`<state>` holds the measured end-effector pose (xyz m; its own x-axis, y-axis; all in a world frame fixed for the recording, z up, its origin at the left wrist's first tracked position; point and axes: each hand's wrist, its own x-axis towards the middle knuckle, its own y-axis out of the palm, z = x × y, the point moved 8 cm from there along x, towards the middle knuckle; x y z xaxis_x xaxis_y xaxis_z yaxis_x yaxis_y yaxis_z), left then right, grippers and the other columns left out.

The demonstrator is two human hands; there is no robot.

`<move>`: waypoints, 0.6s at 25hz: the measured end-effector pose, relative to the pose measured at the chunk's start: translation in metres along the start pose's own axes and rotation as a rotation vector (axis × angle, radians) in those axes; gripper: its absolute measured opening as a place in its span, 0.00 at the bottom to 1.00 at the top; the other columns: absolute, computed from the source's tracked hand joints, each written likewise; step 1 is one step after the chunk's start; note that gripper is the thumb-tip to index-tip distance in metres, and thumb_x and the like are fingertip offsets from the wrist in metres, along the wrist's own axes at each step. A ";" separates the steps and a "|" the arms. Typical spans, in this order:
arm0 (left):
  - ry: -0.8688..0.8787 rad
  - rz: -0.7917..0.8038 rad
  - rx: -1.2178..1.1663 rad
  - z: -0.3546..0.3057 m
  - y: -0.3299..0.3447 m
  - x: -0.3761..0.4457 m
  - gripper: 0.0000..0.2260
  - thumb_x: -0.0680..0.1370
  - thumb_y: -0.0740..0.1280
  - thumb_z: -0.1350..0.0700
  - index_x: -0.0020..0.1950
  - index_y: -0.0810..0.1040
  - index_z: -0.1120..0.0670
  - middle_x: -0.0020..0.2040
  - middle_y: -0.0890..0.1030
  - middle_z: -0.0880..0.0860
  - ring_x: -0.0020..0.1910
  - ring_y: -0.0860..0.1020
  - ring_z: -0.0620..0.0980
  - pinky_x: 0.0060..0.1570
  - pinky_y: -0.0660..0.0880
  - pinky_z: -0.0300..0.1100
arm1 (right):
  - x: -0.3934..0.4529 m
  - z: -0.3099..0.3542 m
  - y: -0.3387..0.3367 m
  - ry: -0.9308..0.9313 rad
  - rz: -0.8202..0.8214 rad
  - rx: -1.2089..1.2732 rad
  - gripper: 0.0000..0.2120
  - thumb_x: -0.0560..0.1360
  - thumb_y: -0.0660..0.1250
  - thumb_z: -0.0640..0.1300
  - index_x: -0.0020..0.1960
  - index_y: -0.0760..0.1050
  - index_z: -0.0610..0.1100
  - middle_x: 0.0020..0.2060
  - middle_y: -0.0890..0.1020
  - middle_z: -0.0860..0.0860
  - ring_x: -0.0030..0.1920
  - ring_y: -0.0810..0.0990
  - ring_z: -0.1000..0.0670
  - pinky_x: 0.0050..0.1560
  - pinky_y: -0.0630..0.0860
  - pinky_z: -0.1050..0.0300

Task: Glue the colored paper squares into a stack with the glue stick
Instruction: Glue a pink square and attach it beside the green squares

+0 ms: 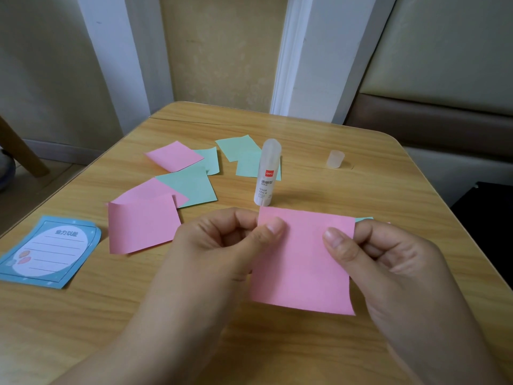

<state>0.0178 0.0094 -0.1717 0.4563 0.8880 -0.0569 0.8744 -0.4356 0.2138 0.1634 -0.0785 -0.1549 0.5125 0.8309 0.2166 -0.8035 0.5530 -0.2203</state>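
Observation:
Both hands hold one pink paper square (302,262) just above the wooden table (361,190). My left hand (222,243) pinches its upper left corner, and my right hand (388,254) pinches its upper right edge. A sliver of green paper (364,218) peeks out behind that corner. The white glue stick (266,173) stands upright just beyond the held square, uncapped. Its clear cap (335,159) lies apart at the back right. Loose pink squares (143,223) and green squares (191,186) are scattered at the left and middle.
A blue memo card (51,251) with lines lies near the table's left edge. More green squares (244,154) sit behind the glue stick. A wall and white door frame rise behind the table; a padded seat stands at the right.

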 end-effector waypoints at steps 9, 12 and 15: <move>0.056 0.263 0.547 -0.011 0.014 0.001 0.11 0.64 0.74 0.38 0.43 0.82 0.40 0.39 0.84 0.43 0.40 0.81 0.45 0.43 0.79 0.48 | -0.001 0.011 0.005 -0.035 0.120 -0.210 0.10 0.65 0.71 0.56 0.37 0.80 0.49 0.29 0.79 0.48 0.30 0.74 0.48 0.31 0.69 0.62; 0.114 0.247 0.504 -0.014 0.013 0.001 0.09 0.68 0.73 0.41 0.39 0.82 0.45 0.36 0.83 0.46 0.36 0.80 0.44 0.37 0.75 0.44 | -0.003 0.009 0.011 -0.002 0.205 -0.221 0.08 0.65 0.72 0.55 0.37 0.81 0.51 0.27 0.78 0.51 0.30 0.72 0.45 0.30 0.68 0.59; 0.033 0.149 0.225 -0.010 0.001 0.006 0.06 0.66 0.76 0.50 0.35 0.82 0.51 0.34 0.83 0.51 0.32 0.78 0.44 0.35 0.72 0.38 | 0.000 0.007 0.007 0.024 0.217 -0.101 0.10 0.63 0.74 0.53 0.38 0.81 0.47 0.31 0.82 0.48 0.32 0.76 0.42 0.35 0.73 0.51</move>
<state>0.0202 0.0156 -0.1618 0.5803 0.8144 -0.0087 0.8144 -0.5803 -0.0048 0.1554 -0.0751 -0.1501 0.3389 0.9316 0.1313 -0.8618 0.3634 -0.3539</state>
